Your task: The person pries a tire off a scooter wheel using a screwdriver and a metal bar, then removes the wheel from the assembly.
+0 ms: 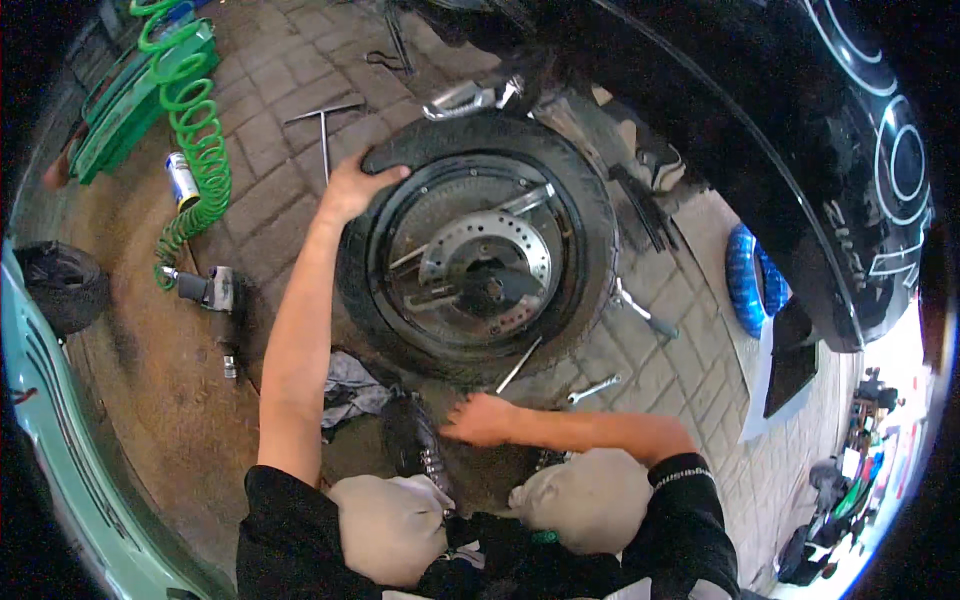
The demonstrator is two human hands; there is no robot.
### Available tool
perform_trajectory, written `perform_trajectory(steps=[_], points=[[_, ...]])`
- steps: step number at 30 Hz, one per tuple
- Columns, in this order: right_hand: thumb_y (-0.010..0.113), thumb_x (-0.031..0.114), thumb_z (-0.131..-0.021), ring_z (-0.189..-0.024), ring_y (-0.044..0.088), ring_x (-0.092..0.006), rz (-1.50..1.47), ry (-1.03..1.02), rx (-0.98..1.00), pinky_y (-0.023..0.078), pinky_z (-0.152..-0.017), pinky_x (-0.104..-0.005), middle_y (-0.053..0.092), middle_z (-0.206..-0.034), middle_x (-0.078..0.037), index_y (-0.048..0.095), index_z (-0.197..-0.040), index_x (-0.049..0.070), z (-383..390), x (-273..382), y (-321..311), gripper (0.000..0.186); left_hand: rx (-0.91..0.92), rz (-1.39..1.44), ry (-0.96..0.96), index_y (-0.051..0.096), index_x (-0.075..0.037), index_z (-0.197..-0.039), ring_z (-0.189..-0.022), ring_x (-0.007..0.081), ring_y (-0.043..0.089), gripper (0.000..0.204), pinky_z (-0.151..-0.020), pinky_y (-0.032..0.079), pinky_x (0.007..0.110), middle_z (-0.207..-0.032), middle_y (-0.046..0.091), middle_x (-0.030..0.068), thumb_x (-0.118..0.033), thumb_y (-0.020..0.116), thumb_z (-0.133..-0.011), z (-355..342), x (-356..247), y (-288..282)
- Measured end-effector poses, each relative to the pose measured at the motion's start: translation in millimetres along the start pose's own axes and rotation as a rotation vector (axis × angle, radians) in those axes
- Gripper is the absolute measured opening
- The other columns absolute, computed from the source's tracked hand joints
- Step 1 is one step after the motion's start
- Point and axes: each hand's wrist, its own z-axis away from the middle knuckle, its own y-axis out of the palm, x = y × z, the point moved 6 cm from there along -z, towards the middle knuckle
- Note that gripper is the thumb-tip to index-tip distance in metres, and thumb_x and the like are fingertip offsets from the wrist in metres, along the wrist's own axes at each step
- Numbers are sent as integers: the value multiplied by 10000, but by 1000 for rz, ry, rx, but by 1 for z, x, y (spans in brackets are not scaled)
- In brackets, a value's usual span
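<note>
A tire on a wheel [578, 205] lies flat before me, with a perforated disc [530, 250] at its centre. My left hand [360, 185] grips the tire's upper-left edge, thumb stretched over the rubber. My right hand [478, 420] is below the wheel near my shoe [420, 460], fingers loosely bent and apart, with nothing visible in it. A metal rod [518, 365] rests at the tire's lower edge, just above that hand. A spanner [595, 389] lies to the right, a grey rag [350, 385] to the left.
An impact wrench [218, 295], coiled green hose [200, 130], spray can [182, 180] and T-handle wrench [323, 140] lie at left. A black motorcycle body [760, 120] overhangs the upper right, near a blue ring-shaped object [745, 280]. A ratchet [650, 320] lies right of the wheel.
</note>
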Motion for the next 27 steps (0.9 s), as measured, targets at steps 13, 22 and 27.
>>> perform_trajectory(steps=[13,22,27], points=[[685,95,-602,-625,581,-281,-616,76,-690,461,-544,-362,594,-717,-109,574,-758,49,98,-43,-168,197,302,-455,177,490,-57,-1172,-1068,275,496,803,-921,375,334,-1148,534,143,-459,759,-530,-66,-76,35],[661,128,-579,-618,559,-309,-592,-70,-606,445,-545,-365,559,-682,-142,565,-780,43,102,-25,-159,239,280,-391,255,473,-85,-1193,-1076,229,483,825,-931,357,314,-1178,519,108,-358,804,-489,-65,-82,69],[673,128,-582,-642,549,-300,-614,156,-917,454,-559,-358,556,-720,-145,560,-759,35,122,-63,-146,230,215,-684,146,470,-13,-1168,-1034,278,504,845,-896,377,325,-1111,539,180,-465,759,-516,-35,-106,68]])
